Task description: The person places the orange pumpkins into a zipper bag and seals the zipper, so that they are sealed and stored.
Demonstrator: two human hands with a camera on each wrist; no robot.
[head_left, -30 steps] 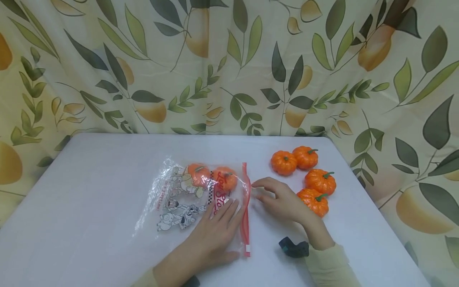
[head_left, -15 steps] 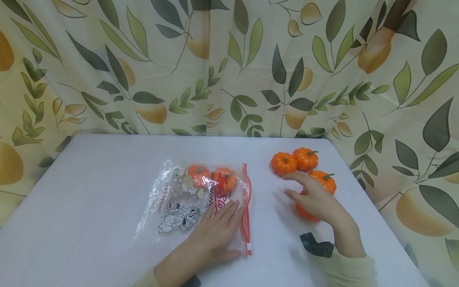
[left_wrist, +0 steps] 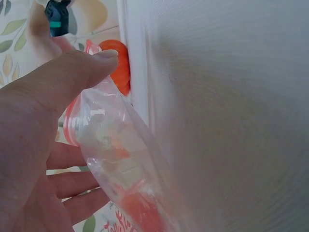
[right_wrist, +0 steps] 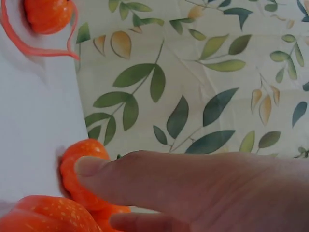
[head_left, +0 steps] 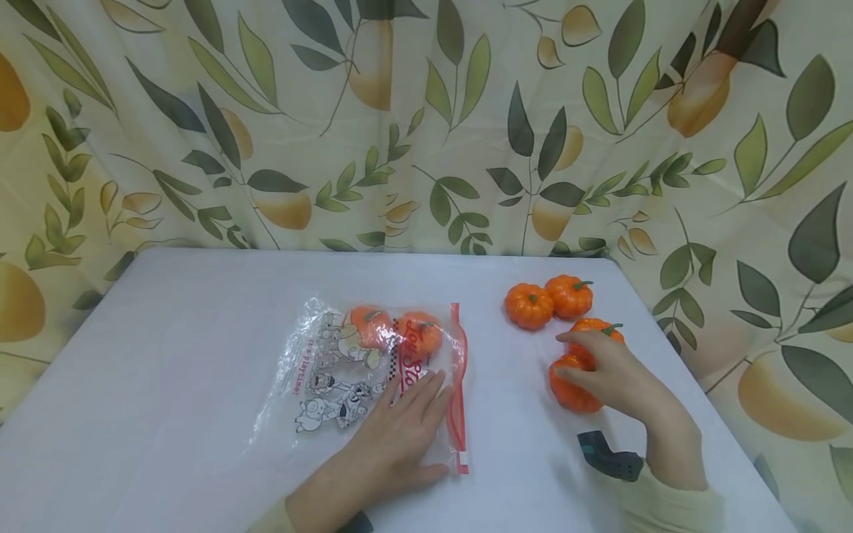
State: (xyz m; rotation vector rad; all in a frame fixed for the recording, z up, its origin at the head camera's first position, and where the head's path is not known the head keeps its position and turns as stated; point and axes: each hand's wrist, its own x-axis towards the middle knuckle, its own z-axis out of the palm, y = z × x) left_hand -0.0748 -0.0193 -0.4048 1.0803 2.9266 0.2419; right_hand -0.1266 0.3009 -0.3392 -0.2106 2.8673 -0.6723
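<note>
My left hand (head_left: 400,433) rests flat, fingers spread, on a clear printed zip bag (head_left: 349,370) with a red slider edge. Two orange toy pumpkins (head_left: 418,333) lie inside it. In the left wrist view the thumb (left_wrist: 91,67) is over the bag's red edge. My right hand (head_left: 613,374) is at the right-hand pumpkins, thumb and forefinger apart and bent. A near pumpkin (head_left: 574,389) shows beside the thumb, and another pumpkin (head_left: 596,326) is partly hidden behind the hand. The right wrist view shows the thumb (right_wrist: 91,166) overlapping a pumpkin (right_wrist: 79,150).
Two more pumpkins, a left one (head_left: 529,305) and a right one (head_left: 569,296), sit together at the back right of the white table (head_left: 166,355). A leaf-and-fruit curtain (head_left: 426,126) hangs behind the far edge. A dark device (head_left: 609,457) is on the right wrist.
My right hand has moved from beside the bag's red edge rightward to the pumpkins. The near pumpkin has shifted slightly toward the front left. My left hand stays on the bag.
</note>
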